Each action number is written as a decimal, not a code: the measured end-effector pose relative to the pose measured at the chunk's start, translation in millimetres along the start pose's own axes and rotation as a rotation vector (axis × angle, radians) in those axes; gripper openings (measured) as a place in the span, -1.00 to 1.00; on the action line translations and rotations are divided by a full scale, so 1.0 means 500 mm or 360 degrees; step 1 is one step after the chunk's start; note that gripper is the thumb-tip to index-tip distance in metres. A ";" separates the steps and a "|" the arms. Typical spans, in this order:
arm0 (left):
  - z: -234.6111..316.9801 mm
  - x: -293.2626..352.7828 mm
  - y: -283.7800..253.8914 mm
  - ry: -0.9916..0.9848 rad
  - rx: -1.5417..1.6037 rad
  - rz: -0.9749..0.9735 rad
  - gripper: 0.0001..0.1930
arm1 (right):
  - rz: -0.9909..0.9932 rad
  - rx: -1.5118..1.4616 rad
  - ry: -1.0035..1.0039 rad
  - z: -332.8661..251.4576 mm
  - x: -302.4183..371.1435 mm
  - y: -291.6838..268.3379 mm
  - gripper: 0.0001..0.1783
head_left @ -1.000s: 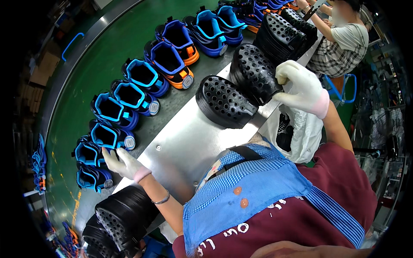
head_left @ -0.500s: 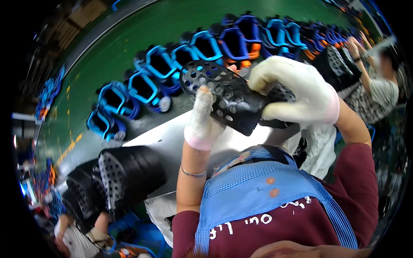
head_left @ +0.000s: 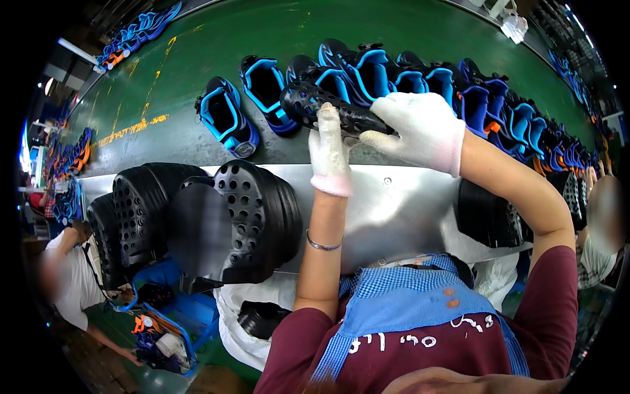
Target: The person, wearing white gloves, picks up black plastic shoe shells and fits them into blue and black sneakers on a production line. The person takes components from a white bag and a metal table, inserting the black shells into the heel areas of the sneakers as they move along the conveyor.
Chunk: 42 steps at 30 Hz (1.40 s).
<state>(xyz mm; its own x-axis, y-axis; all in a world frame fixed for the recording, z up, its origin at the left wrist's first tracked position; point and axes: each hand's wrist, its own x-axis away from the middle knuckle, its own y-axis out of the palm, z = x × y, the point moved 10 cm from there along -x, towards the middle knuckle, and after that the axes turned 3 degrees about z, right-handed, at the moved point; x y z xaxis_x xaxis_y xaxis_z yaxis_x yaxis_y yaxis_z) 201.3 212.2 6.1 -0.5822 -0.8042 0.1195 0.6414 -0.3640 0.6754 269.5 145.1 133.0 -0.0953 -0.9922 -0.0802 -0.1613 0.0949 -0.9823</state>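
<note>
My right hand (head_left: 417, 128), in a white glove, is clamped on the end of a black perforated sole (head_left: 328, 105), fingers wrapped over it at about 1 o'clock from the middle of my view. My left hand (head_left: 329, 148), gloved too, has its fingers straight up and together, pressed flat against the near side of that same sole, so it's pinned between both hands, up off the worktop and right over the edge of the belt.

Biggest thing around is the green conveyor belt (head_left: 216, 39), running across the whole top from 10 to 2 o'clock, with a row of blue and black shoes (head_left: 367, 72) lined up on it just behind the sole. One blue shoe (head_left: 226, 118) sits a bit apart at 11 o'clock. Below that is the shiny metal worktop (head_left: 394, 210). At 9 o'clock there's a fat stack of black perforated soles (head_left: 197, 220) on it, and a smaller stack (head_left: 489, 217) at 3 o'clock under my right forearm.
</note>
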 end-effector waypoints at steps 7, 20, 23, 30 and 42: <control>0.160 0.009 -0.095 0.1012 -0.1491 0.0970 -0.49 | -0.0327 -0.0012 0.0018 -0.001 -0.195 0.056 -0.44; 0.114 -0.036 -0.103 0.1354 -0.2164 0.0904 -0.41 | -0.0561 0.0231 0.0151 -0.068 -0.472 0.178 -0.61; 0.106 -0.039 -0.101 0.1360 -0.2103 0.0935 -0.42 | -0.0519 0.0162 0.0186 -0.069 -0.468 0.238 -0.71; 0.107 -0.038 -0.105 0.1368 -0.2077 0.1000 -0.37 | -0.0550 0.0027 0.0244 -0.079 -0.480 0.296 -0.79; 0.083 -0.026 -0.085 0.1322 -0.2063 0.1035 -0.34 | -0.0318 -0.0331 0.0211 -0.024 -0.474 0.248 -0.69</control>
<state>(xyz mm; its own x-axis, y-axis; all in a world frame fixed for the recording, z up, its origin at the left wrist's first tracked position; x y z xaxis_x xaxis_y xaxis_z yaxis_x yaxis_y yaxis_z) 160.8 258.0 5.9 0.0623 -0.8265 -0.5595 0.8616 0.3275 -0.3878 260.2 392.9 32.1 -0.1666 -0.9750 0.1472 -0.3857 -0.0729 -0.9198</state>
